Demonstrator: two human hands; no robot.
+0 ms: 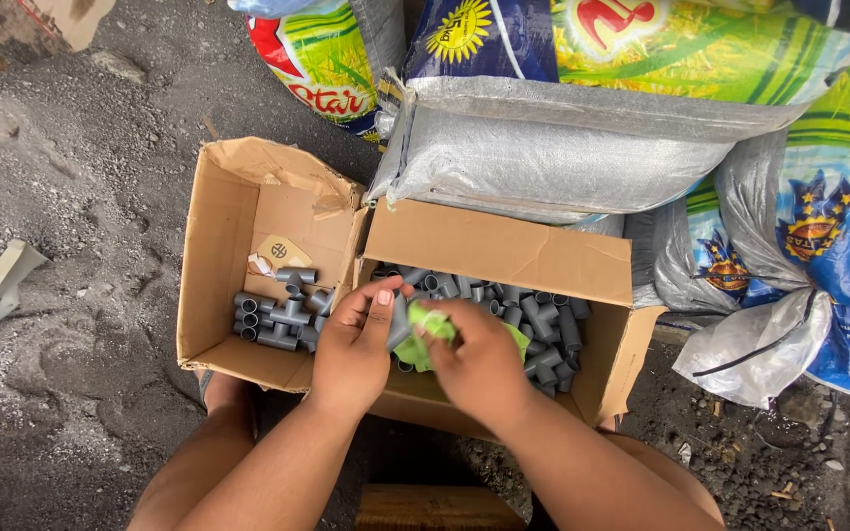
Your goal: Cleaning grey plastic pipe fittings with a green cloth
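Head view: left hand (351,349) fingers clamped on a grey plastic pipe fitting (398,322); right hand (479,364) fingers closed on a crumpled green cloth (427,334) pressed against that fitting, above the near edge of the right brown cardboard box (504,251). Wiping step judged in hand. More grey fittings in the left cardboard box (218,226), far corner. Woven sacks (563,147) behind.
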